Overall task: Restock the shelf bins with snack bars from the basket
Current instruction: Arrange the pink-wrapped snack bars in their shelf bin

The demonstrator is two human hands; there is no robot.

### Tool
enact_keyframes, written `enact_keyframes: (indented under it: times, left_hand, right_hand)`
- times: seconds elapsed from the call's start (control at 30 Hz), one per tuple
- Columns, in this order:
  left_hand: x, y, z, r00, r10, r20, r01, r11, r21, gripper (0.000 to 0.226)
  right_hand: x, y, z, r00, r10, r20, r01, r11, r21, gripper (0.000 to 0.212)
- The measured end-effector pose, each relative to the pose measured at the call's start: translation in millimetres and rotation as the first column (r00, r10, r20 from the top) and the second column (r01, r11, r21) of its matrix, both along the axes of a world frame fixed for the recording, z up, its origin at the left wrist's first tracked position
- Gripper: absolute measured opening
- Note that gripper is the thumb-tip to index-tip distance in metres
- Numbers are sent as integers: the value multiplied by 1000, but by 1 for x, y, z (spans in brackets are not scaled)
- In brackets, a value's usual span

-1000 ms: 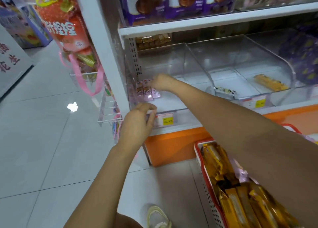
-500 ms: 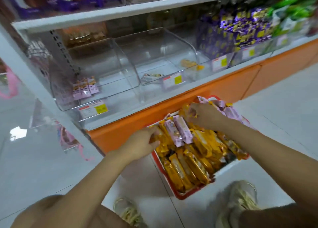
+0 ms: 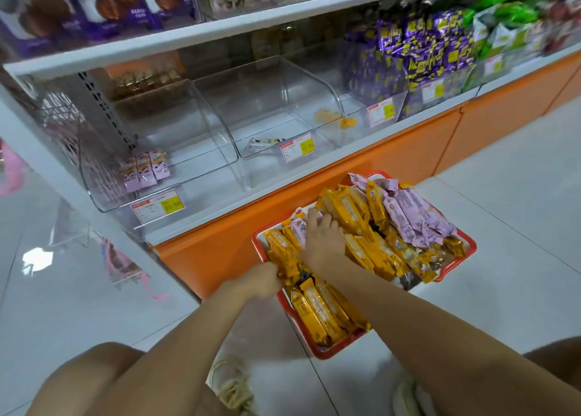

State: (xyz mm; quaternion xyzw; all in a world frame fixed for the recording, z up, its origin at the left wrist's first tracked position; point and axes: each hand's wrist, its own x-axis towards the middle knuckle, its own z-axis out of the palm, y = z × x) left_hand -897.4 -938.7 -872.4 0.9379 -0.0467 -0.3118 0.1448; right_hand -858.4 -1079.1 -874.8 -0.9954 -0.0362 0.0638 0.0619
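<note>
A pale, glossy tiled floor (image 3: 503,227) lies before a white shelf unit with an orange base, on which clear, curved-front plastic bins are set in a row. The red plastic basket (image 3: 327,354) is placed on the floor just below them, heaped with yellow foil-wrapped snack bars (image 3: 317,312) and, at its far right, pink-wrapped snack bars (image 3: 412,217). The right hand (image 3: 323,239) is laid flat over the heap with fingers spread, the tips reaching a pink bar at the far left. The left hand (image 3: 262,280) is curled against the yellow bars at the basket's left edge; whether a bar or the rim is gripped cannot be told. The step is judged to be the picking of more stock. Three pink bars (image 3: 146,170) are already stood in the left bin (image 3: 188,126), so pink ones should probably be sorted out and matched there. The wrappers look slick and crinkly. Several are best gathered side by side and pinched across their middles, so that none slides free when lifted.
</note>
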Motion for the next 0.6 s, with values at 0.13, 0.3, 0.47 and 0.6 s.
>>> enact_keyframes:
  times: [0.13,0.3,0.47,0.6]
  left_hand:
    - [3,0,4,999,40,-13,-40,999,-23,31]
    - [7,3,19,980,192,-51,-197,967,-161,24]
    - [17,1,71,775,558,-297,-564,397,-724,35]
    - [13,13,111,745,583,-325,-516,193,-835,25]
  right_hand:
    - [5,3,-6,1000,-18,-20,17,1000,-26,96]
    - [7,3,8,998,-32,-55,36,997,62,100]
    - [-9,-3,58,996,91,27,-88,791,606,105]
    - [-18,-4,96,970,244,-11,-147,617,773,106]
